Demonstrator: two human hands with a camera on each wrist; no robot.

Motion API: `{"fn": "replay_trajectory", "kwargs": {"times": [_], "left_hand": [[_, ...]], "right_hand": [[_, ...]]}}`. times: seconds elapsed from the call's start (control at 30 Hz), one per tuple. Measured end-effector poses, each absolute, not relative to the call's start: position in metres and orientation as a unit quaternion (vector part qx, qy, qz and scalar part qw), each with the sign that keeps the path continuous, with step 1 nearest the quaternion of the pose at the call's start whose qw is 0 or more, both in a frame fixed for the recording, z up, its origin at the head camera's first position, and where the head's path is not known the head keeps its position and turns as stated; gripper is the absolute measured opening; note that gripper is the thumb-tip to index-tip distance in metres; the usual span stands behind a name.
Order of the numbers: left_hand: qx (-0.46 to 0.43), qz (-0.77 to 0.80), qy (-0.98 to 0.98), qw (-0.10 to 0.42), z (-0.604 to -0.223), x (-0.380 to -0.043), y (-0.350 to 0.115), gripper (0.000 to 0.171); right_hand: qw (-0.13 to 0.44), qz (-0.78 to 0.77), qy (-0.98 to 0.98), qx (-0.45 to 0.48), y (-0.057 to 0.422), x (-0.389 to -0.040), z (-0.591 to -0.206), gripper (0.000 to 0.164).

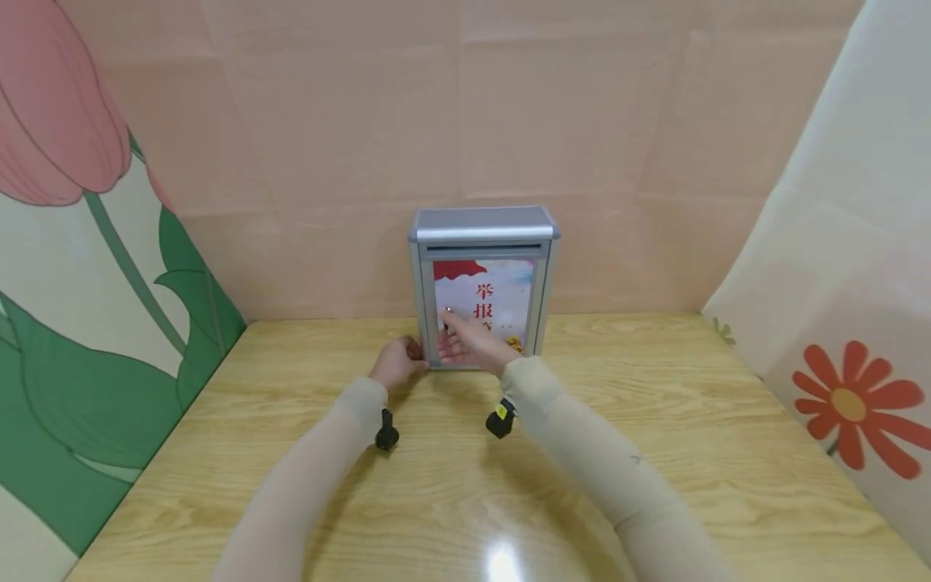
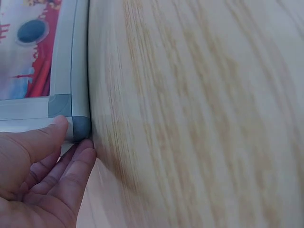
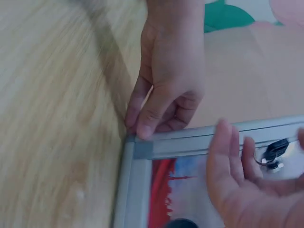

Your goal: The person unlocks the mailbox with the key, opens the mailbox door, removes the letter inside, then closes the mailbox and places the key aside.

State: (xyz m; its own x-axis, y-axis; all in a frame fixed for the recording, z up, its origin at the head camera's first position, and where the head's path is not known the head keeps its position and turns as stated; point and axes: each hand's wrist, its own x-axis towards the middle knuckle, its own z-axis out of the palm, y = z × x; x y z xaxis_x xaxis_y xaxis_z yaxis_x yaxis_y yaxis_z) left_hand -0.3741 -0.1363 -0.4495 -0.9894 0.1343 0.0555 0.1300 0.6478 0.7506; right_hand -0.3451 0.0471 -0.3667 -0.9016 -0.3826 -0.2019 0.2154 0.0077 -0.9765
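A grey metal letter box (image 1: 482, 221) with a slot under its lid and red characters on its front stands upright against the back wall. My left hand (image 1: 396, 361) holds its lower left corner, with the thumb (image 2: 59, 127) on the front edge and the fingers curled at the side. My right hand (image 1: 476, 343) is in front of the panel, its fingers extended and apart. Between its thumb and fingers, in the right wrist view, a black-headed key (image 3: 277, 149) on a ring sits at the lock on the left frame.
The box stands on a wood-grain table (image 1: 618, 404). Behind it hangs a peach cloth (image 1: 327, 145). Side panels show a painted tulip (image 1: 58, 105) at left and a red flower (image 1: 847, 404) at right. Each wrist wears a small black camera (image 1: 500, 419).
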Motion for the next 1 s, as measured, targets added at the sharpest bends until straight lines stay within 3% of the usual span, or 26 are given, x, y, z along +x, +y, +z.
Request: {"fn": "replay_trajectory", "kwargs": {"times": [0.2,0.63,1.0], "left_hand": [[0.073,0.417,0.906,-0.011,-0.448,-0.374,-0.134,0.025],[0.089,0.426,0.900,-0.025,-0.451,-0.373,-0.135,0.024],[0.079,0.406,0.910,-0.005,-0.446,-0.369,-0.135,0.027]], "right_hand": [[0.147,-0.623,0.763,-0.084,0.051,-0.340,-0.357,0.048],[0.178,-0.596,0.773,-0.122,0.068,-0.316,-0.358,0.040],[0.223,-0.617,0.735,-0.173,0.114,-0.281,-0.366,0.039]]}}
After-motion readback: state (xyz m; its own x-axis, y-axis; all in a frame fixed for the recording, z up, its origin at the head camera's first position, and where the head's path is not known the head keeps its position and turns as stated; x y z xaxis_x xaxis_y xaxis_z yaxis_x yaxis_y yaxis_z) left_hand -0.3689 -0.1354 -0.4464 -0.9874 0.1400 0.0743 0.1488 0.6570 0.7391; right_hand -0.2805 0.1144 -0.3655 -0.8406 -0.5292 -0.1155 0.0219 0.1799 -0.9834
